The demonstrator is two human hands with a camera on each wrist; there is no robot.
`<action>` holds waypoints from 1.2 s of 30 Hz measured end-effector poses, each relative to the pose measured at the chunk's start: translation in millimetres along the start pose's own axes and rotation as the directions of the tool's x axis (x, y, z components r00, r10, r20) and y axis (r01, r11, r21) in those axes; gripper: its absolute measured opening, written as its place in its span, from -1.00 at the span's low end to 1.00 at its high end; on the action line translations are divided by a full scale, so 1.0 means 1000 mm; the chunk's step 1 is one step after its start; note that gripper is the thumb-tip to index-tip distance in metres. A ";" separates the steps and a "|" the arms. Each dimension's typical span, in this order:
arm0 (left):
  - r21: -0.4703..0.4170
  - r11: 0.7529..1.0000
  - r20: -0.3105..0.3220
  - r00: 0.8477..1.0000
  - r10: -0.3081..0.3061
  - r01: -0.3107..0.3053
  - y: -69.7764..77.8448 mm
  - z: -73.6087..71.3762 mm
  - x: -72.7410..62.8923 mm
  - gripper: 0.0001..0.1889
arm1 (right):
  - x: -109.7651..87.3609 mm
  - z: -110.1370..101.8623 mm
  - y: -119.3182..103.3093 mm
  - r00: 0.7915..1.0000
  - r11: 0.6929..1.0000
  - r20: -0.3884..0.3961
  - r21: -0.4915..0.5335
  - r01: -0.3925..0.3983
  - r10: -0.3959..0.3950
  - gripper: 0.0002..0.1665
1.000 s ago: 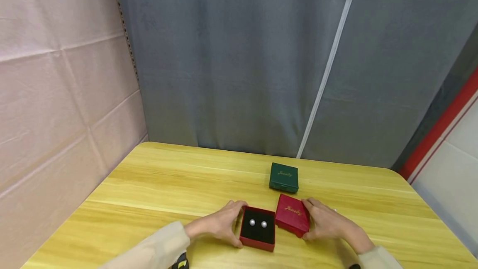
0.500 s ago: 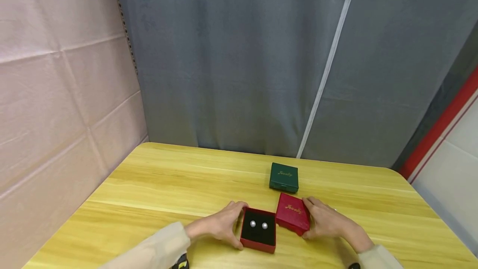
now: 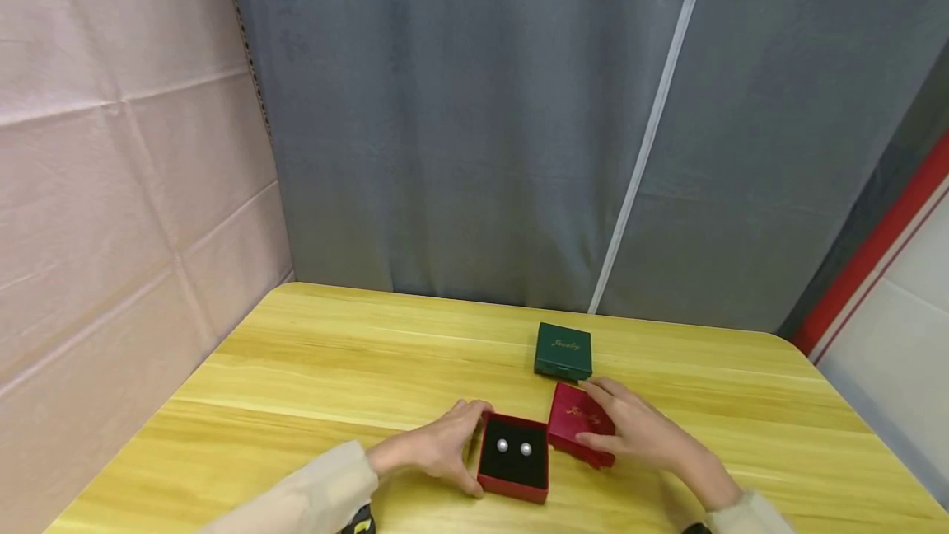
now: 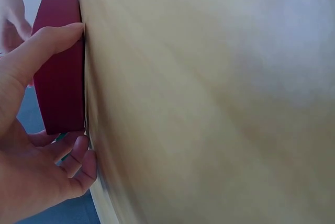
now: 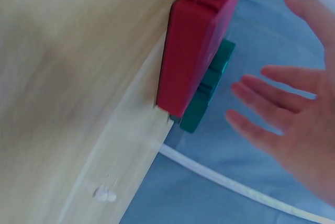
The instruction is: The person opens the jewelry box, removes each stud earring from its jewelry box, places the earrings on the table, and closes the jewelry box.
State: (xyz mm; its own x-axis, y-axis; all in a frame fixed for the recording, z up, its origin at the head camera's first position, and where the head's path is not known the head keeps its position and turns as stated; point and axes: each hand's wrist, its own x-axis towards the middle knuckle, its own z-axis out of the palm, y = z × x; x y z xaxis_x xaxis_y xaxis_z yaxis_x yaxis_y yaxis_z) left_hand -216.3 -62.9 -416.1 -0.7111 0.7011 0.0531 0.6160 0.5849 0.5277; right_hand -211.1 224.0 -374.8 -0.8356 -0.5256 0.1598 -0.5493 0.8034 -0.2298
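An uncovered red jewelry box (image 3: 513, 489) with a black insert sits near the table's front, and two pearl earrings (image 3: 525, 449) are set in the insert. My left hand (image 3: 447, 445) grips its left side; in the left wrist view the thumb (image 4: 49, 43) presses the near wall of the box while the fingers reach the far one. Right beside it lies a closed crimson jewelry box (image 3: 567, 427) with gold lettering. Over that box's right part hovers my right hand (image 3: 639, 428), fingers spread and holding nothing. The right wrist view shows a gap between those fingers and the crimson box.
Behind the crimson box stands a closed green jewelry box (image 3: 563, 350). A small white pearl-like piece (image 5: 104, 193) lies on the wooden table (image 3: 356, 361), in the right wrist view. Grey curtain (image 3: 474, 122) hangs along the back edge, pale cloth (image 3: 133, 155) on the left.
My right hand has let go of the crimson box's right side and lifted up and leftward over it. The uncovered box, still in my left hand, has shifted very slightly right and nearer.
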 end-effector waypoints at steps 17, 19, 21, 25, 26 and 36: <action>0.001 1.000 0.030 1.000 0.005 -0.005 0.003 -0.002 -0.002 -0.05 | 0.012 0.024 -0.030 0.945 0.955 -0.139 -0.002 0.298 -0.295 -0.59; -0.003 1.000 0.031 0.999 0.012 -0.012 0.003 -0.002 -0.002 -0.07 | 0.013 0.026 -0.033 0.937 0.947 -0.141 -0.010 0.321 -0.319 -0.60; -0.005 1.000 0.031 0.999 0.023 -0.023 0.002 -0.002 -0.002 -0.08 | 0.014 0.028 -0.036 0.930 0.940 -0.136 -0.018 0.342 -0.341 -0.61; -0.005 0.999 0.029 0.999 0.042 -0.042 0.002 -0.002 -0.002 -0.10 | 0.017 0.031 -0.040 0.913 0.922 -0.128 -0.047 0.385 -0.387 -0.64; -0.003 0.999 0.029 0.999 0.046 -0.046 0.002 -0.002 -0.002 -0.10 | 0.017 0.031 -0.042 0.909 0.918 -0.125 -0.059 0.393 -0.397 -0.64; 0.003 0.999 0.029 0.998 0.052 -0.052 0.001 -0.002 -0.002 -0.11 | 0.018 0.029 -0.052 0.908 0.903 -0.025 -0.121 0.413 -0.418 -0.67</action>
State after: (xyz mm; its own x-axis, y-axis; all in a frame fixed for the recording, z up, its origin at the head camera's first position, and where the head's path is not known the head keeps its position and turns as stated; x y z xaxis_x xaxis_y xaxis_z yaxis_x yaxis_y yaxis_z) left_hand -214.5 -64.2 -414.1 -0.6682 0.7419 0.0560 0.6531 0.5488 0.5218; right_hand -197.8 164.3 -387.9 -0.5287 -0.8062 0.2654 -0.8398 0.5423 -0.0256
